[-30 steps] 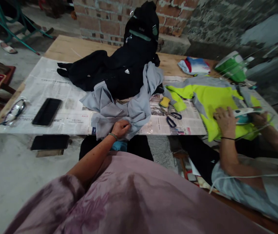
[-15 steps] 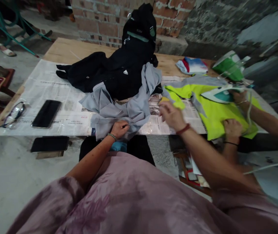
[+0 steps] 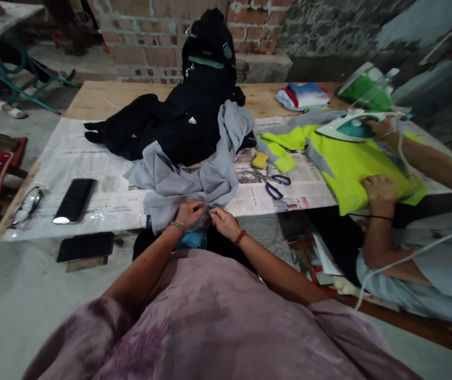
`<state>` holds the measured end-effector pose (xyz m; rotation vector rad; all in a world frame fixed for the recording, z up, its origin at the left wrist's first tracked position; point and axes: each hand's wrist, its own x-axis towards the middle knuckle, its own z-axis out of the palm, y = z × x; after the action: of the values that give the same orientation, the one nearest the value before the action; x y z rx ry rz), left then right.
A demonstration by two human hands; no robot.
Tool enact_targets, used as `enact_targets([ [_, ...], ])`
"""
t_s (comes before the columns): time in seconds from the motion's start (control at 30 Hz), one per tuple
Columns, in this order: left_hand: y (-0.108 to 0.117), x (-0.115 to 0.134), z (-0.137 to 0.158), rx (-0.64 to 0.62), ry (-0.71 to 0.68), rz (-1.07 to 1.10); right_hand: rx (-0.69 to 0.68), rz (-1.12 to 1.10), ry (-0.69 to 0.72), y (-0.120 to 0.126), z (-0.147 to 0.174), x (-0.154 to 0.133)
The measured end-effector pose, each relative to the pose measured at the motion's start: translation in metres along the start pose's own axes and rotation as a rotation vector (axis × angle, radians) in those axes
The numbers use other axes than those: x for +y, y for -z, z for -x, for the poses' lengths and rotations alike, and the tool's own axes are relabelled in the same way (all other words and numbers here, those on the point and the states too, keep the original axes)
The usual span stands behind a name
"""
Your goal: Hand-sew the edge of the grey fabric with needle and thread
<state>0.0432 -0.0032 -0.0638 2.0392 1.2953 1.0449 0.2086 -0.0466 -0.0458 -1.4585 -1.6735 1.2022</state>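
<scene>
A crumpled light grey garment (image 3: 194, 182) drapes over the table's front edge toward my lap. My left hand (image 3: 188, 214) is closed in a pinch on its edge. Close beside it, my right hand (image 3: 226, 224) is also pinched, fingertips almost meeting the left ones. Whatever lies between the right fingertips is too small to make out. Just behind the grey cloth lies a black garment (image 3: 139, 126) with a small white logo. To the right of my hands rest scissors (image 3: 274, 190) with dark blue handles and a yellow sponge (image 3: 260, 160).
On the right, a co-worker's hand holds an iron (image 3: 348, 128) on a neon yellow garment (image 3: 352, 163); a white cord hangs there. A black backpack (image 3: 209, 50) stands behind. A phone (image 3: 76, 200) and glasses (image 3: 28, 205) lie left on newspaper. A second phone (image 3: 85, 247) sits below the edge.
My right hand has come back leftward from near the sponge and scissors to meet my left hand. The scissors are now uncovered. My left hand stays on the grey garment. The view has tilted slightly.
</scene>
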Motion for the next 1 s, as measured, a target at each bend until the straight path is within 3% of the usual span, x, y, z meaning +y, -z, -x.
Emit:
enact_targets([
  [0.83,0.0,0.001,0.001,0.009,-0.018,-0.056,0.046,0.005,-0.059,-0.006,-0.007,-0.006],
  [1.0,-0.001,0.008,0.005,-0.027,-0.024,-0.133,0.043,-0.1,-0.17,-0.013,-0.007,-0.003],
])
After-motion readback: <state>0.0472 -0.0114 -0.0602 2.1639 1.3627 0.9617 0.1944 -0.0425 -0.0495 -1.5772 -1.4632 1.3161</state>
